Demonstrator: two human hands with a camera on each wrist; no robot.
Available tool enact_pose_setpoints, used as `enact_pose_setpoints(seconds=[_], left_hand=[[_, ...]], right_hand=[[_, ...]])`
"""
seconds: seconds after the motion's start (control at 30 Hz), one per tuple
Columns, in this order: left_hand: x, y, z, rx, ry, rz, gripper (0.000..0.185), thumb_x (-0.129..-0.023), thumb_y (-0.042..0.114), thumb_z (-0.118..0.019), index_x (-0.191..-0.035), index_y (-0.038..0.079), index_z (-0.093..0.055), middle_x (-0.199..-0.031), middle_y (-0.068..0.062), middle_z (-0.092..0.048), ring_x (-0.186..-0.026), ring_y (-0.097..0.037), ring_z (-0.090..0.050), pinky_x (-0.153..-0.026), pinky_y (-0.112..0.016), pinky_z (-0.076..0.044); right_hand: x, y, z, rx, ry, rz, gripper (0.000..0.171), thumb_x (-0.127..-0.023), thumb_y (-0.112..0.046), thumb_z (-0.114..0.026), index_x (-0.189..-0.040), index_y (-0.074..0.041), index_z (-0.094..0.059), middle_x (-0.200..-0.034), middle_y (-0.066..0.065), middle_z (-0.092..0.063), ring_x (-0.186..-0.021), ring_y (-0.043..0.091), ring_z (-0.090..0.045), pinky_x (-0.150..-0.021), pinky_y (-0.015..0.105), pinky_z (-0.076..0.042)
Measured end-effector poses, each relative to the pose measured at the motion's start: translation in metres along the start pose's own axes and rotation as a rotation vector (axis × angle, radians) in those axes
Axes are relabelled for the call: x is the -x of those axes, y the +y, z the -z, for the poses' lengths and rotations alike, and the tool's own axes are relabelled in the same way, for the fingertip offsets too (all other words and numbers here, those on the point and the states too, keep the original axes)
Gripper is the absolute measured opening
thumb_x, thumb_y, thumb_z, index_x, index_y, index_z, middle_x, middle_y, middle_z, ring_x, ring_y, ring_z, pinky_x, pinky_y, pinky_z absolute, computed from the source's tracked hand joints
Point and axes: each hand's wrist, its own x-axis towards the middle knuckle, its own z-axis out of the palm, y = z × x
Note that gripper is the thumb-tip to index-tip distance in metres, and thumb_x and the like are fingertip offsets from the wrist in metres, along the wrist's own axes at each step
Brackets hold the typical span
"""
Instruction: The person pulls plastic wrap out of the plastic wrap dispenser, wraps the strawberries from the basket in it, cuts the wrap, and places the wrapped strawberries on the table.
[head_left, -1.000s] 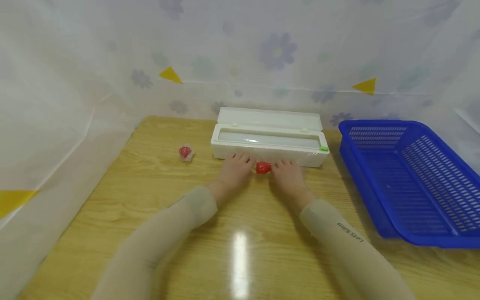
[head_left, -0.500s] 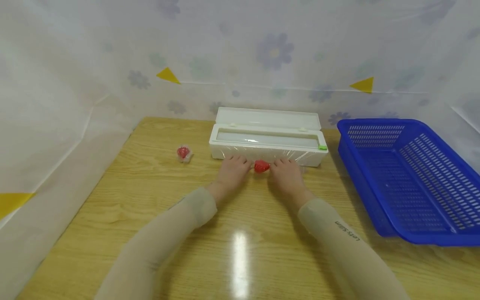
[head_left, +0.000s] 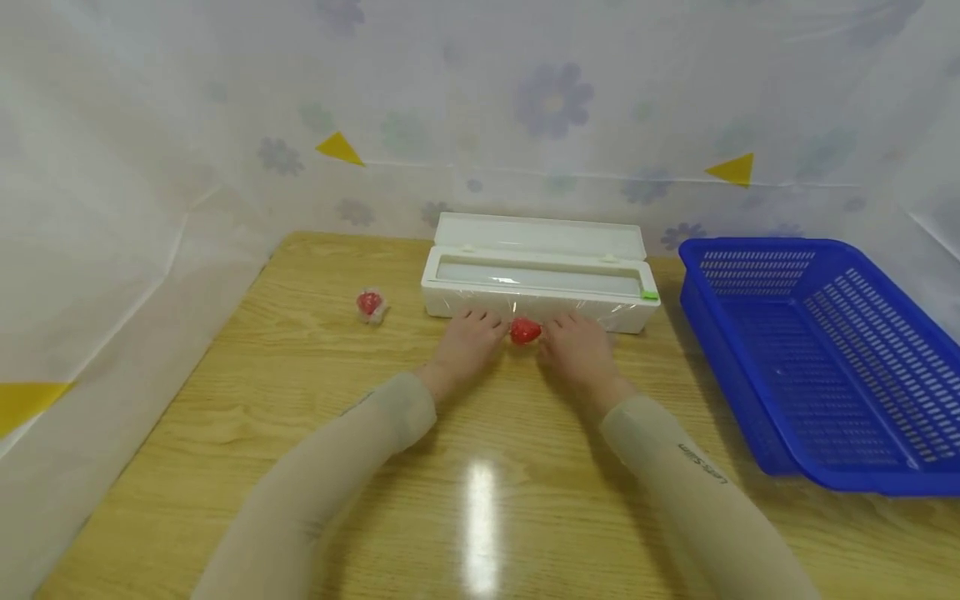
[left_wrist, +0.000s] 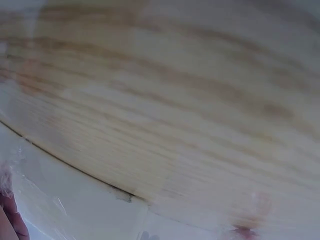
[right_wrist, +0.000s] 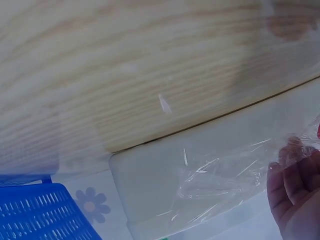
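A red strawberry-like thing [head_left: 525, 331] lies in clear cling film, between my two hands. On its left, my left hand [head_left: 468, 343] pinches the gathered film with curled fingers. My right hand [head_left: 579, 350] pinches the film on the other side; the right wrist view shows creased cling film [right_wrist: 215, 182] at those fingertips. Just behind the hands stands a long white cling film dispenser [head_left: 536, 302], its lid [head_left: 540, 235] raised. Film stretches down its front face toward the hands. Only a sliver of the left hand [left_wrist: 10, 220] shows in the left wrist view.
A second red thing in crumpled film [head_left: 371, 306] lies on the wooden table [head_left: 300, 358], left of the dispenser. At the right stands a blue plastic basket [head_left: 720, 333]. A flowered white sheet [head_left: 495, 125] hangs behind the table.
Both hands stay nearly in place beside the red thing. It has turned slightly between them, and the film on the dispenser's front looks tauter.
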Motion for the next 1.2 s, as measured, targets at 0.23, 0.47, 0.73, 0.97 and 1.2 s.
enact_pose_setpoints(seconds=[0.23,0.47,0.73,0.97,1.2], left_hand=[[0.0,-0.003,-0.001,0.065,0.002,0.013,0.028,-0.093,0.018,-0.055,-0.12,0.013,-0.06,-0.111,-0.002,-0.064,-0.106,-0.019,-0.058,-0.093,-0.033,-0.045],[0.006,-0.011,-0.001,0.222,0.164,-0.057,0.024,-0.091,0.02,-0.059,-0.112,0.01,-0.062,-0.1,-0.005,-0.07,-0.094,-0.02,-0.064,-0.087,-0.03,-0.048],[0.009,-0.014,0.001,0.148,0.141,-0.107,0.021,-0.089,0.013,-0.06,-0.109,0.015,-0.065,-0.103,-0.002,-0.069,-0.095,-0.019,-0.063,-0.082,-0.031,-0.047],[0.008,-0.015,0.0,0.14,0.101,-0.116,0.021,-0.09,0.013,-0.059,-0.11,0.017,-0.065,-0.105,-0.001,-0.069,-0.096,-0.019,-0.063,-0.082,-0.031,-0.048],[0.005,-0.018,-0.003,0.166,-0.047,-0.072,0.029,-0.092,0.014,-0.057,-0.12,0.021,-0.062,-0.117,0.0,-0.066,-0.108,-0.02,-0.06,-0.094,-0.035,-0.044]], right_hand=[[0.001,-0.001,0.005,0.034,0.013,0.028,0.022,-0.088,-0.022,-0.059,-0.1,-0.005,-0.067,-0.099,0.01,-0.068,-0.098,0.029,-0.059,-0.089,0.044,-0.048],[0.001,0.001,0.003,0.016,0.005,0.017,0.021,-0.087,-0.02,-0.056,-0.097,-0.004,-0.067,-0.098,0.011,-0.067,-0.097,0.03,-0.059,-0.089,0.045,-0.047],[0.011,0.016,-0.008,-0.031,0.159,0.058,0.027,-0.082,-0.013,-0.061,-0.103,0.003,-0.059,-0.1,0.016,-0.06,-0.099,0.033,-0.054,-0.085,0.044,-0.048],[0.02,0.024,-0.007,-0.033,0.134,0.075,0.025,-0.072,-0.002,-0.064,-0.096,0.005,-0.062,-0.091,0.017,-0.061,-0.088,0.033,-0.058,-0.076,0.044,-0.052],[0.018,0.022,-0.003,-0.036,-0.018,0.022,0.034,-0.074,0.002,-0.062,-0.109,0.004,-0.061,-0.103,0.018,-0.061,-0.098,0.034,-0.058,-0.084,0.044,-0.051]])
